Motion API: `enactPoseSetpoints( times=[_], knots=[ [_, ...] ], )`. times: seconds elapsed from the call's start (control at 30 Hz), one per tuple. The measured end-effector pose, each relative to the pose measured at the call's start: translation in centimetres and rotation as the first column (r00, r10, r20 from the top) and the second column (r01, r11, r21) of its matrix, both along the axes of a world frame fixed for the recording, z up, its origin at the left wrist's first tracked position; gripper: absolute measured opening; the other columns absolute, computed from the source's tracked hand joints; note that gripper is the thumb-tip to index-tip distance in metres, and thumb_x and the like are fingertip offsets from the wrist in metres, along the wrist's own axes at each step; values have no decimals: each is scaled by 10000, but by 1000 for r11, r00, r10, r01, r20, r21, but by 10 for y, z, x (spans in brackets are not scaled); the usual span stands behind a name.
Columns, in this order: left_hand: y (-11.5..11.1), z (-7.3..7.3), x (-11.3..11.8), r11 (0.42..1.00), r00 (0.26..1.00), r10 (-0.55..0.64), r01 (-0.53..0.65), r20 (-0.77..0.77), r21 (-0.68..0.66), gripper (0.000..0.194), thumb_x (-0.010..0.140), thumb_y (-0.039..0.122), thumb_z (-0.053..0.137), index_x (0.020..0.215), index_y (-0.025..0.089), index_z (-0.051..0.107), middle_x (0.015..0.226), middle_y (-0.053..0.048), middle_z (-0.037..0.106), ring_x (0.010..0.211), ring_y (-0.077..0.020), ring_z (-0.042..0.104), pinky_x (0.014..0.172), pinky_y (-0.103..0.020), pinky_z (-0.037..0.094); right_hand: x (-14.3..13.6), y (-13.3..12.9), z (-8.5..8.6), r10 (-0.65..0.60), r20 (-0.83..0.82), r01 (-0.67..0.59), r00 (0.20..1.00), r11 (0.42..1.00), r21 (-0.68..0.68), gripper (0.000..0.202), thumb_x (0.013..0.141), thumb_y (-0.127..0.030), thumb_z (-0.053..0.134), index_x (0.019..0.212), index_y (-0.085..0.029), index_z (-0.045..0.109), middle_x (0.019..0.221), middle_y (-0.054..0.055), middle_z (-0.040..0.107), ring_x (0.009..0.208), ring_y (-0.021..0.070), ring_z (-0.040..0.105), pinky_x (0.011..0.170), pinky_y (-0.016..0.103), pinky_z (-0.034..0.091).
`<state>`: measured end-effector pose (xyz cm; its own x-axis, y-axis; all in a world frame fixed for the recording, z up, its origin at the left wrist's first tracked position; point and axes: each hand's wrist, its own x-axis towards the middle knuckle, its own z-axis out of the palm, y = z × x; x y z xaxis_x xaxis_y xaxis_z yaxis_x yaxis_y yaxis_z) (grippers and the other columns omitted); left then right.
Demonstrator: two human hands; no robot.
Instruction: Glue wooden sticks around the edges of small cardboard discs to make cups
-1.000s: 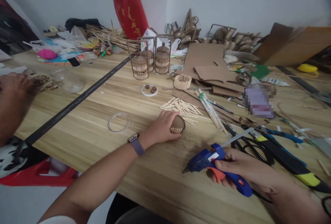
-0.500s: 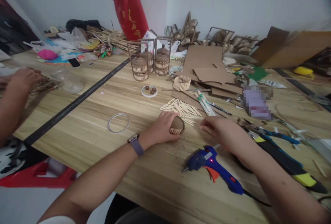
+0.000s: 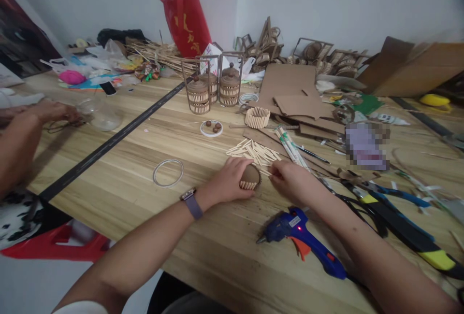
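Over it goes: since the earliest head view, the right hand (image 3: 286, 177) has left the blue hot-glue gun (image 3: 303, 234) lying on the desk (image 3: 224, 241) and swung far-left to the loose wooden sticks (image 3: 253, 152). Its fingertips are bunched at the pile's near right edge; whether they pinch a stick, I cannot tell.

And the left hand (image 3: 230, 178), curled, thumb near and fingers far, grips the round brown base (image 3: 251, 175) on the desk, just nearer than the pile.

What could spoil it? Squeeze too hard, and those short upright sticks might lean or pop off, particularly if any glue is soft. The gun's red light (image 3: 299, 228) glows, so its nozzle (image 3: 261, 239) is probably hot; a careless sweep of the right forearm could knock it or risk a burn.

Look at that base: a flat brown disc, pale stick pieces lined side by side along its near edge, a dark, ridged rim on the right, the left side hidden by fingers.
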<state>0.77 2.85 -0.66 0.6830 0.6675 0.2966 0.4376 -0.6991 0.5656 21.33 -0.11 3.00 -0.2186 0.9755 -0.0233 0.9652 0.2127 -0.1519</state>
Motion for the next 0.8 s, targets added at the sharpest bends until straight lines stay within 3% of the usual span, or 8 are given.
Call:
enactPoseSetpoints(
  times=[0.13, 0.33, 0.5, 0.63, 0.8],
  knots=[
    [0, 0, 0, 1000, 1000, 1, -1, 2, -6, 735, 656, 228, 778, 1296, 185, 421, 1292, -130, 505, 1236, -296, 439, 1061, -468, 379, 4, -3, 0, 4, -74, -3, 997, 1000, 23, 117, 807, -166, 494, 715, -197, 560, 717, 46, 614, 654, 171, 549, 591, 252, 360],
    [0, 2, 0, 1000, 1000, 7, -7, -6, -20, 740, 646, 236, 795, 1287, 183, 428, 1304, -133, 498, 1242, -302, 433, 1060, -476, 378, 7, -9, 19, -5, -213, 13, 977, 999, 36, 55, 756, -170, 503, 776, -221, 509, 646, -12, 579, 569, 148, 524, 545, 242, 370],
    [0, 3, -1, 999, 1000, 1, -1, 5, -36, 752, 642, 234, 803, 1292, 183, 427, 1305, -135, 495, 1239, -301, 435, 1059, -472, 378, 4, -15, 25, 58, -438, -56, 897, 998, 18, 275, 735, -181, 494, 1007, -216, 508, 677, -31, 573, 561, 142, 543, 555, 246, 412],
    [-1, 5, -1, 999, 1000, -7, 7, 1, -43, 756, 654, 248, 801, 1305, 189, 419, 1311, -137, 490, 1248, -301, 427, 1062, -476, 369, -2, -19, 24, 48, -478, -81, 877, 996, -49, 92, 831, -267, 465, 866, -227, 541, 623, -24, 594, 561, 149, 550, 547, 252, 402],
    [-1, 4, -1, 999, 1000, -7, 7, 4, -35, 752, 649, 232, 802, 1295, 172, 422, 1301, -146, 500, 1240, -299, 431, 1042, -463, 385, -8, -21, 23, 44, -473, -97, 880, 991, -90, 181, 842, -338, 486, 749, -215, 581, 584, -22, 571, 550, 143, 513, 525, 248, 361]
  ],
)
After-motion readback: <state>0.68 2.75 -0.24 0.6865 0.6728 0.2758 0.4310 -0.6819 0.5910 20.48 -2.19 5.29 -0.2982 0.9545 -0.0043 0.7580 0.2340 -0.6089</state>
